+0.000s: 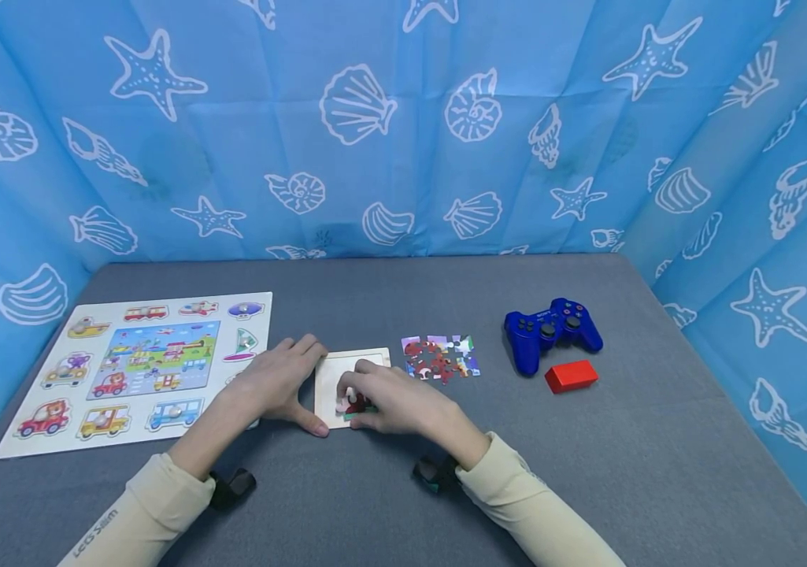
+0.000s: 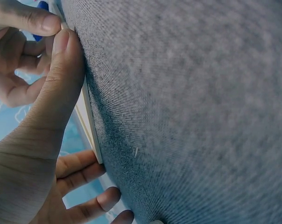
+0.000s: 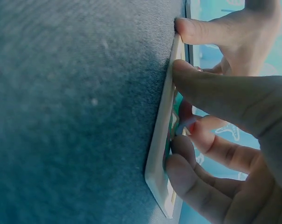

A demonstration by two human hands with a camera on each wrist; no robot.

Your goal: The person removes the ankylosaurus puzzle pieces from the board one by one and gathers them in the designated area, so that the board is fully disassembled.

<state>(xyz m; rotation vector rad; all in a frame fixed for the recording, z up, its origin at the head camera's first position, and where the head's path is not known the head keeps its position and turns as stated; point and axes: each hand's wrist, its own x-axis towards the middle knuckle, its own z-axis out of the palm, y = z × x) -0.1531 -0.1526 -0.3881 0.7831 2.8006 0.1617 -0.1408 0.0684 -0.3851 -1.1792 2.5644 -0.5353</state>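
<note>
A small square wooden puzzle tray [image 1: 328, 396] lies on the table in the middle of the head view. My left hand [image 1: 283, 383] holds its left side, thumb at the near corner and fingers at the far one. Over the tray's right half is my right hand [image 1: 399, 399], its curled fingers pinching a jigsaw piece [image 3: 185, 122] low over the tray floor. Red and green jigsaw pieces [image 1: 356, 405] show in the tray's near part, partly hidden under the right hand. My right thumb is at the tray's near rim [image 3: 160, 122].
Loose jigsaw pieces [image 1: 438, 358] lie in a group right of the tray. A large vehicle knob puzzle board [image 1: 101, 311] is at the left. Farther right are a blue game controller [image 1: 552, 331] and a red block [image 1: 571, 376]. A blue curtain [image 1: 403, 157] hangs behind the table.
</note>
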